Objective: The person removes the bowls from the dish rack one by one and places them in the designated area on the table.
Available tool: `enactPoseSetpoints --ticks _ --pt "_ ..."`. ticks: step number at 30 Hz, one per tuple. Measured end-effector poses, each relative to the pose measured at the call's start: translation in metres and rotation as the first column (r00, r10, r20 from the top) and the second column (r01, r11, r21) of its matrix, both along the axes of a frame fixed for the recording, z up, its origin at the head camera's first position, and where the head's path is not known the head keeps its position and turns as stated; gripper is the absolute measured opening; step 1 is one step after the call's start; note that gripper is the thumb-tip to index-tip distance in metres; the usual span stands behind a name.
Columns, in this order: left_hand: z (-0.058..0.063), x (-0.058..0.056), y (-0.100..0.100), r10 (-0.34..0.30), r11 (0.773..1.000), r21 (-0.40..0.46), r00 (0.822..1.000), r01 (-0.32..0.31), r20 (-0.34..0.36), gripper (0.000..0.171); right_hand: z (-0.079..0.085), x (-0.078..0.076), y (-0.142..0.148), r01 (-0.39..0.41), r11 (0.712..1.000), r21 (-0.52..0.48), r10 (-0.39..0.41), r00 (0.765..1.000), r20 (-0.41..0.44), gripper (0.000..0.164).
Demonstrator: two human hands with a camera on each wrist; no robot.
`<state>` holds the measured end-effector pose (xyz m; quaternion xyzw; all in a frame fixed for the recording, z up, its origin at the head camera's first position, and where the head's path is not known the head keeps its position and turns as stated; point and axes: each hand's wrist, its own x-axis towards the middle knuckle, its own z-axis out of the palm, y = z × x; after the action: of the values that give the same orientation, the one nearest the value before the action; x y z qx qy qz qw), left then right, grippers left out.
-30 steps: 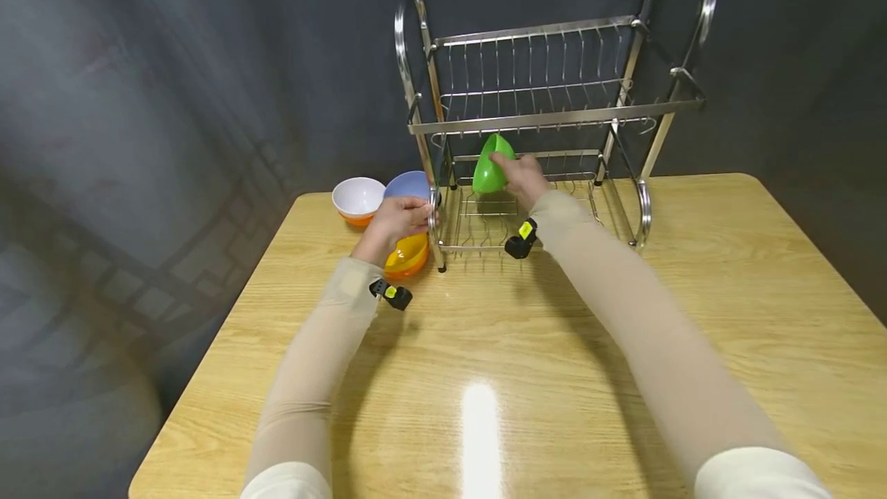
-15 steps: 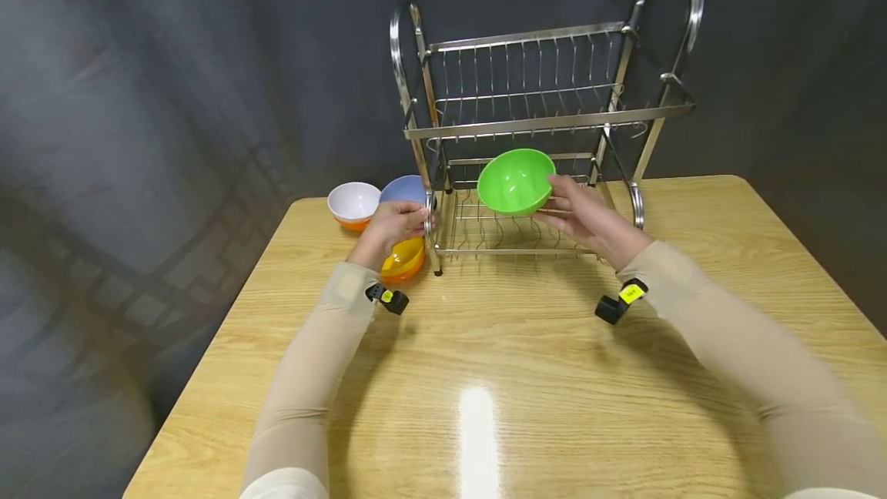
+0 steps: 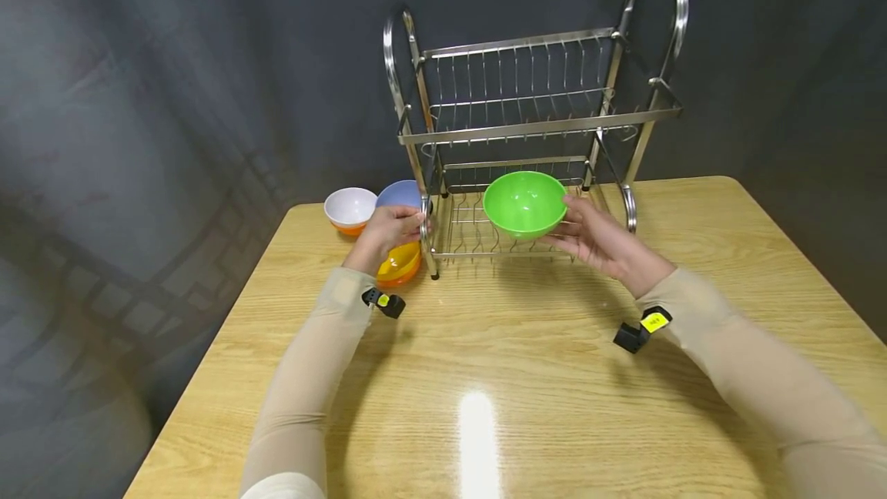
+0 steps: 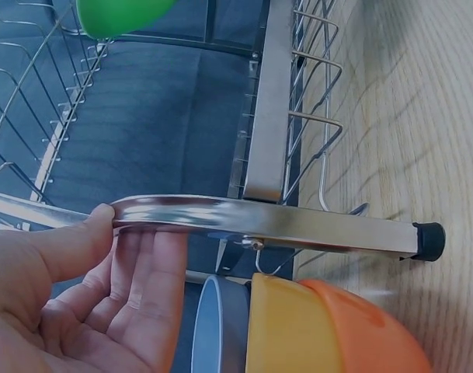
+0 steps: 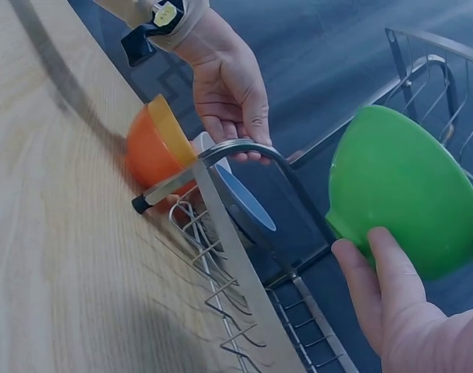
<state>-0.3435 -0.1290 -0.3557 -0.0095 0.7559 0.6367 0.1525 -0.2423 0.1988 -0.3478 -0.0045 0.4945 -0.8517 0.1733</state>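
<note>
A green bowl (image 3: 524, 205) is held by my right hand (image 3: 601, 241), thumb at its rim and fingers under its side. It is upright, mouth up, in front of the lower tier of a metal dish rack (image 3: 540, 128). In the right wrist view two fingertips press near the foot of the green bowl (image 5: 399, 194). My left hand (image 3: 392, 233) pinches the curved front-left post of the rack; in the left wrist view the thumb lies on one side of the tube (image 4: 182, 211) and the fingers on the other.
Left of the rack stand a white bowl (image 3: 349, 208) over an orange one, a blue bowl (image 3: 400, 194), and a yellow bowl (image 3: 400, 259) with orange beneath it. The wooden table (image 3: 416, 376) extends toward me. A dark curtain (image 3: 208, 98) hangs behind.
My right hand has drawn the green bowl out of the rack's lower tier, toward me and to the right, turning it from on edge to mouth up. The left hand keeps its grip.
</note>
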Motion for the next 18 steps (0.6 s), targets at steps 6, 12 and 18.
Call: enactPoseSetpoints --ticks 6,12,18 --pt "0.000 0.003 -0.002 -0.012 0.999 -0.032 1.000 0.012 -0.017 0.033 -0.004 0.003 -0.002 -0.023 0.999 0.037 0.023 1.000 -0.003 0.030" --pt "0.016 0.032 0.004 0.137 0.979 -0.092 0.925 -0.180 -0.356 0.039 -0.007 0.002 -0.002 -0.033 0.999 0.007 0.033 0.999 -0.003 0.030" --pt "0.036 0.063 0.027 -0.012 0.995 -0.092 0.880 -0.036 -0.475 0.025 -0.006 0.002 -0.002 -0.032 0.999 -0.008 0.032 0.999 0.002 0.031"
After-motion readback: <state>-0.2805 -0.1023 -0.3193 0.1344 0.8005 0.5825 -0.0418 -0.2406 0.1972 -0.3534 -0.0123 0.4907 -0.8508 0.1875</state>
